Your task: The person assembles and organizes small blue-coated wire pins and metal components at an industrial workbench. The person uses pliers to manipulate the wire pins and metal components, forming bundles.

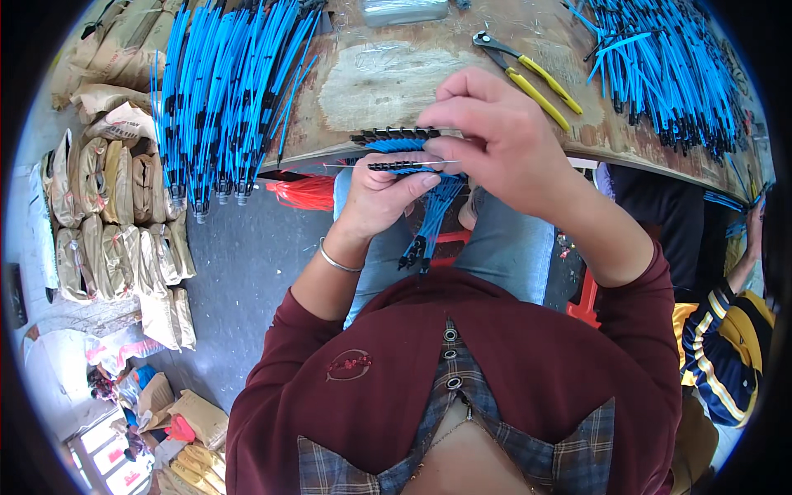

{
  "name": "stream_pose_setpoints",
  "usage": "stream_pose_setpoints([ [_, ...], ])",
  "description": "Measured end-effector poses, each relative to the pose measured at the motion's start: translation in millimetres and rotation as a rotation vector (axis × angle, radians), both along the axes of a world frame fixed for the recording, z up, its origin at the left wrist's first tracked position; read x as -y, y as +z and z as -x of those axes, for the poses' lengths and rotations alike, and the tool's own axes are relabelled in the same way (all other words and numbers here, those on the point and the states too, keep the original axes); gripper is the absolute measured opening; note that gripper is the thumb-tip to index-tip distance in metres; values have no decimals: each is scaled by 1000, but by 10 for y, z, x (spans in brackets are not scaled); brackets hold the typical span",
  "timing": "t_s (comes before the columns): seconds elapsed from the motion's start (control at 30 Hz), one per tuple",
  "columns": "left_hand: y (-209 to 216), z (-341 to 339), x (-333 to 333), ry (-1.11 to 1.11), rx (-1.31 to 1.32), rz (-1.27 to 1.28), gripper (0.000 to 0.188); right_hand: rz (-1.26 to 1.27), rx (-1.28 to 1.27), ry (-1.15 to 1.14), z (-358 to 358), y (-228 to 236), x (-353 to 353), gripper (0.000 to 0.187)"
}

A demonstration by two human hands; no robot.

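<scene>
Over my lap, near the table edge, my left hand (pixel 375 198) is closed around a bundle of thin blue plastic rods with black ends (pixel 437 206). The rods fan out; some black ends hang below the hand, while others line up in a row above my fingers. A thin straight wire (pixel 351 167) lies across the left fingers, with a row of small black pieces (pixel 394 167) along it. My right hand (pixel 499 136) is at the right end of the black row, thumb and fingers pinched together. Whatever is between those fingertips is too small to tell.
Pliers with yellow handles (pixel 540 89) lie on the worn wooden table (pixel 371 78). Large piles of blue rods rest at its left (pixel 223 91) and right (pixel 676 74). Brown paper packages (pixel 115 256) stack at far left. Another person's sleeve (pixel 718 355) shows at the right.
</scene>
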State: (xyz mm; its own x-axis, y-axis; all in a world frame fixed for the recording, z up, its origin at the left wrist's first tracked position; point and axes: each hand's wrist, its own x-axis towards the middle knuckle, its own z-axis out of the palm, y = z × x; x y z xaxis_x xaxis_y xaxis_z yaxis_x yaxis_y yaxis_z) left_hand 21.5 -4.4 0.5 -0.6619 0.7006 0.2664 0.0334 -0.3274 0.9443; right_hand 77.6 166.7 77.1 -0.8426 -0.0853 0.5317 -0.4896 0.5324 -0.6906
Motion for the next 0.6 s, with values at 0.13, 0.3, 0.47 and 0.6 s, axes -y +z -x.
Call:
stream_pose_setpoints([
  [0.13,-63,23,61,-11,-3,117,17,-165,-191,-5,21,32,15,22],
  [0.3,-14,-33,1,-7,164,-70,13,97,102,58,5,56,0,23],
  [0.47,-33,6,41,2,32,2,11,-36,23,21,9,69,42,23],
  [0.6,-54,12,48,7,-12,57,11,-130,-153,-19,25,16,69,23],
])
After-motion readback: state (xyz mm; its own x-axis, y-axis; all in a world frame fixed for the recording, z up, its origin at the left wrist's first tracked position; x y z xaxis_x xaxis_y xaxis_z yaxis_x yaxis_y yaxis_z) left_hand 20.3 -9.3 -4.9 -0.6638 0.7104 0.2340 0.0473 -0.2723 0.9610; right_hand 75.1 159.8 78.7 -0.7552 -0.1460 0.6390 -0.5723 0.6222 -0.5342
